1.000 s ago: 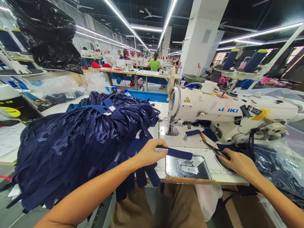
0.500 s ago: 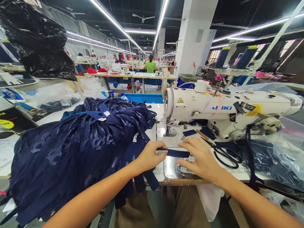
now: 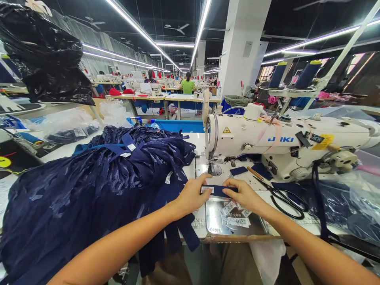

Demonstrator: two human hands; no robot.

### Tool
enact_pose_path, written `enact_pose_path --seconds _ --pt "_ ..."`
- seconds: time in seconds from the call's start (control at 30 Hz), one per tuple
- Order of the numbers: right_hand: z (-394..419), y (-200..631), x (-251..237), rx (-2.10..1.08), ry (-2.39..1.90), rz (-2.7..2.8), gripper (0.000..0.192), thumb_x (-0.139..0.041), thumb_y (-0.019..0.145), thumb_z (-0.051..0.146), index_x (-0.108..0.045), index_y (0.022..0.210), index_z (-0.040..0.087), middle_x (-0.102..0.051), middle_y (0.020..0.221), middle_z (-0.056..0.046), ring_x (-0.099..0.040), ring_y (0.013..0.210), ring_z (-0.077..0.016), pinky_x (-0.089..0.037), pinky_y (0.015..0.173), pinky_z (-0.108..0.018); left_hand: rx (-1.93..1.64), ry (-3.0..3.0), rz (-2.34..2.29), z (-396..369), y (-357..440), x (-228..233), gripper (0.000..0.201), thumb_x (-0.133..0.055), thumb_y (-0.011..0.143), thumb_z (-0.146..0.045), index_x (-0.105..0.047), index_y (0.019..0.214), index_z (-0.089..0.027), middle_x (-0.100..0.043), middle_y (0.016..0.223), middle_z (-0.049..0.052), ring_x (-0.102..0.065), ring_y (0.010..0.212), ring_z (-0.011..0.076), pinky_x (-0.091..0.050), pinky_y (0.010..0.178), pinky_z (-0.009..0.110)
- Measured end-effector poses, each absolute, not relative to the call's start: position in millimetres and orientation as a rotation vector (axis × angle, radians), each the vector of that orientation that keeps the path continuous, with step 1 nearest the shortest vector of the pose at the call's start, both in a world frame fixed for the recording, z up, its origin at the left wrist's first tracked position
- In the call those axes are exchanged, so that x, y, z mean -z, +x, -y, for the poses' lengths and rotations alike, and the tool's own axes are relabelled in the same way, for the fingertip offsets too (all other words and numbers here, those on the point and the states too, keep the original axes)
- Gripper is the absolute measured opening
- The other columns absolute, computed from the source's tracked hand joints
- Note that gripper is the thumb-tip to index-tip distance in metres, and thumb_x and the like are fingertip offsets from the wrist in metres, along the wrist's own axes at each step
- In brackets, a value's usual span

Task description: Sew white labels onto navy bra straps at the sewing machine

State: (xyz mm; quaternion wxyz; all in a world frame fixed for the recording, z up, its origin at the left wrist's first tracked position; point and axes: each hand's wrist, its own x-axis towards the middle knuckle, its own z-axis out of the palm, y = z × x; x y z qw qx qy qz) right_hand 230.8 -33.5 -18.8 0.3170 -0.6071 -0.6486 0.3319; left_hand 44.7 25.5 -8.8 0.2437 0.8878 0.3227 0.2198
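Observation:
A short navy fabric band (image 3: 218,190) is stretched flat between my hands, just in front of the sewing machine (image 3: 246,136). My left hand (image 3: 194,194) pinches its left end, with the thumb on a small white label (image 3: 207,190) lying on the band. At the other end, my right hand (image 3: 243,194) grips the band between thumb and fingers. Below my hands, a metal tray (image 3: 212,221) holds several loose white labels (image 3: 236,215). The presser foot (image 3: 210,168) stands just beyond the band.
A large heap of navy bands (image 3: 97,186) covers the table's left side and hangs over its front edge. Black scissors (image 3: 286,202) and a wooden-handled tool (image 3: 255,172) lie to the right. Thread cones (image 3: 308,74) stand behind the machine. A person in green (image 3: 187,86) sits farther back.
My right hand has closed on the band's right end, where its fingers were spread before. The band now lies nearer the presser foot, and the tray of labels shows more fully.

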Motion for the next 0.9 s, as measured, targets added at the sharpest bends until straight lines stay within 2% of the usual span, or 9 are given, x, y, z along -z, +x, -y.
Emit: enact_pose_path --seconds 0.07,0.1,0.27,0.33,0.4,0.47,0.57,0.7,0.9 --pt "18 237 22 -0.756 -1.740 1.834 0.013 -0.044 0.078 0.026 -0.052 0.078 0.016 -0.057 0.066 0.002 -0.051 0.053 -0.0094 -0.039 0.049 -0.021 -0.539 2.711 -0.831 -32 43 9 0.044 -0.045 0.079 -0.023 -0.039 0.123 -0.017 -0.061 0.091 0.006 -0.056 0.081 0.0190 -0.037 0.073 0.033" --pt "10 240 23 -0.671 -1.810 1.910 0.012 -0.045 0.077 0.025 -0.054 0.078 0.016 -0.059 0.067 0.001 -0.054 0.057 -0.0107 -0.040 0.051 -0.021 -0.465 2.862 -0.787 -36 41 9 0.043 -0.046 0.080 -0.022 -0.040 0.122 -0.016 -0.061 0.093 0.007 -0.056 0.082 0.0205 -0.036 0.074 0.035" --pt "-15 244 19 -0.383 -1.928 2.096 0.010 -0.052 0.077 0.020 -0.061 0.077 0.017 -0.063 0.076 -0.005 -0.057 0.074 -0.0204 -0.039 0.067 -0.033 -0.101 3.311 -0.597 -56 37 15 0.019 -0.045 0.079 -0.010 -0.057 0.093 -0.011 -0.060 0.080 0.009 -0.057 0.068 0.0200 -0.033 0.067 0.036" --pt "-16 238 21 -0.198 -1.924 2.139 0.012 -0.049 0.078 0.015 -0.061 0.082 0.016 -0.062 0.087 -0.010 -0.055 0.081 -0.0232 -0.036 0.074 -0.037 -0.096 3.353 -0.532 -62 40 21 0.014 -0.044 0.078 -0.007 -0.058 0.083 -0.010 -0.059 0.076 0.009 -0.056 0.065 0.0185 -0.032 0.064 0.034" --pt "-13 231 26 0.125 -1.886 2.208 0.017 -0.046 0.078 0.009 -0.059 0.087 0.015 -0.059 0.096 -0.013 -0.052 0.088 -0.0251 -0.034 0.078 -0.039 -0.131 3.359 -0.494 -66 43 25 0.011 -0.045 0.078 -0.008 -0.056 0.076 -0.011 -0.058 0.074 0.009 -0.055 0.064 0.0181 -0.032 0.062 0.033" --pt "-7 225 32 0.385 -1.797 2.307 0.019 -0.045 0.077 0.006 -0.059 0.087 0.016 -0.058 0.094 -0.011 -0.051 0.087 -0.0236 -0.035 0.074 -0.037 -0.169 3.357 -0.473 -68 46 28 0.010 -0.046 0.079 -0.010 -0.055 0.076 -0.012 -0.057 0.073 0.008 -0.054 0.064 0.0184 -0.032 0.061 0.033" --pt "0 220 38 0.389 -1.707 2.426 0.016 -0.047 0.075 0.006 -0.058 0.080 0.017 -0.056 0.082 -0.006 -0.051 0.076 -0.0189 -0.037 0.067 -0.031 -0.163 3.352 -0.449 -71 50 29 0.009 -0.045 0.079 -0.010 -0.054 0.080 -0.012 -0.057 0.075 0.007 -0.055 0.065 0.0191 -0.034 0.062 0.033" --pt "-2 225 38 0.386 -1.676 2.485 0.007 -0.052 0.074 0.012 -0.057 0.076 0.016 -0.054 0.079 -0.005 -0.050 0.075 -0.0195 -0.039 0.067 -0.031 -0.063 3.283 -0.498 -72 59 28 0.013 -0.040 0.079 -0.004 -0.050 0.081 -0.013 -0.059 0.077 0.006 -0.056 0.068 0.0195 -0.038 0.063 0.031" --pt "-15 242 43 0.572 -1.535 2.557 0.017 -0.048 0.072 0.001 -0.058 0.078 0.014 -0.055 0.077 -0.006 -0.050 0.069 -0.0185 -0.040 0.064 -0.031 -0.010 2.934 -0.778 -59 78 31 0.014 -0.034 0.087 -0.018 -0.042 0.098 -0.013 -0.062 0.080 0.007 -0.060 0.072 0.0220 -0.043 0.059 0.030"
